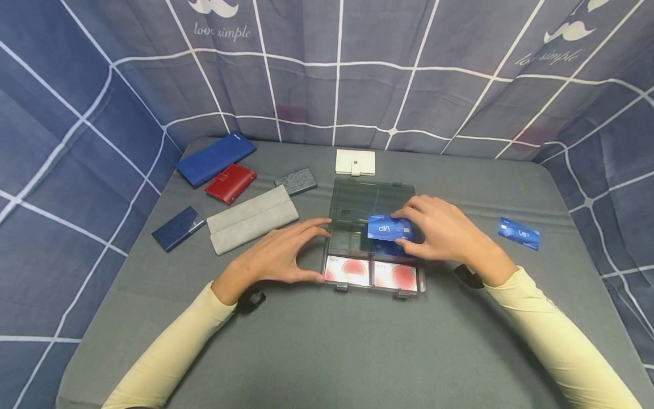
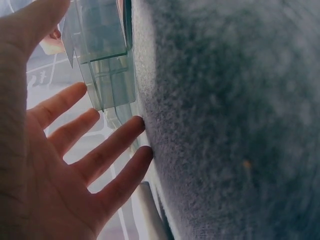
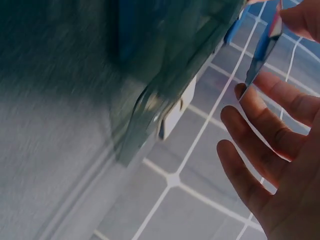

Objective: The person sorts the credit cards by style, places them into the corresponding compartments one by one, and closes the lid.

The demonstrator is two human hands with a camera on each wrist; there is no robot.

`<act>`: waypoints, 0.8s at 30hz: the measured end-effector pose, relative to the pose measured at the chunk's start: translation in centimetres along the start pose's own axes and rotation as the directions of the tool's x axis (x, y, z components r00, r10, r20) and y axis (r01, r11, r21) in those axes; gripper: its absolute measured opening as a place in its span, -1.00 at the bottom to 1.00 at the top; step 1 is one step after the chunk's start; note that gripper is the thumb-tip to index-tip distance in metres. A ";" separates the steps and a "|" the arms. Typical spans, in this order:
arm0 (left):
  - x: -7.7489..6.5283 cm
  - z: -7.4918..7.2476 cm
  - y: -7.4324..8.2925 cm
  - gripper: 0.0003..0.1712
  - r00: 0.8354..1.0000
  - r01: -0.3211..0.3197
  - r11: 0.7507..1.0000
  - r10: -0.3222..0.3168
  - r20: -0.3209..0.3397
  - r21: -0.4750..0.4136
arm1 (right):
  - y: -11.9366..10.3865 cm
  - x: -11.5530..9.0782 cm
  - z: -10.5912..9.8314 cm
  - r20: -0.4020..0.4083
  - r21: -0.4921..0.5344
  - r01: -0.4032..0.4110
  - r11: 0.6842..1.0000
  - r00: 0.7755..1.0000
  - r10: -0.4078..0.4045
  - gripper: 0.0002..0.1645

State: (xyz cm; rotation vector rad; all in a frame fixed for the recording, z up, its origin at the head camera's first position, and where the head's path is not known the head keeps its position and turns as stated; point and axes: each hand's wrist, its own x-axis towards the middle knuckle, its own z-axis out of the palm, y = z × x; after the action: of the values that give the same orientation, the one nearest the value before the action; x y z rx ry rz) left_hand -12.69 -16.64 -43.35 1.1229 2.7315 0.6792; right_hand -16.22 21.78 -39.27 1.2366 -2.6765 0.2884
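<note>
In the head view a translucent dark plastic box lies with its lid folded back. Pink-and-white cards fill its two front compartments, and another blue card shows behind them. Just above the box, my right hand pinches a blue VIP card between thumb and fingers; the right wrist view shows this card edge-on. My left hand is spread at the box's left side, thumb and fingertips close to its wall. Its straight fingers hold nothing in the left wrist view.
One blue VIP card lies at the right. Behind the box is a white card holder. Left are a grey felt pouch, a dark grey case, a red wallet, a blue wallet and a navy case.
</note>
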 end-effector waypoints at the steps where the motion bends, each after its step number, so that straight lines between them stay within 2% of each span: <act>1: 0.0 0.0 0.0 0.07 1.000 0.003 1.000 -0.003 0.001 0.000 | -0.3 0.2 0.1 0.005 0.004 0.007 1.000 1.000 -0.007 -0.36; 14: 0.0 0.0 -0.2 0.06 1.000 0.004 1.000 -0.004 0.004 -0.007 | -2.9 2.2 0.8 0.073 0.003 0.045 0.999 0.996 -0.045 -0.39; 24: 0.0 0.0 -0.2 0.01 1.000 -0.004 1.000 0.004 -0.008 -0.020 | -3.9 3.6 1.2 0.097 -0.061 0.090 0.994 0.992 -0.084 -0.37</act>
State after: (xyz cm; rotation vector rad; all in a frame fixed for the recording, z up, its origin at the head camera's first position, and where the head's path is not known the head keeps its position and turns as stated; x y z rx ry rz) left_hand -12.76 -16.77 -43.42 1.1237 2.7237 0.7114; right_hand -15.61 16.41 -39.18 1.3752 -2.6766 0.1330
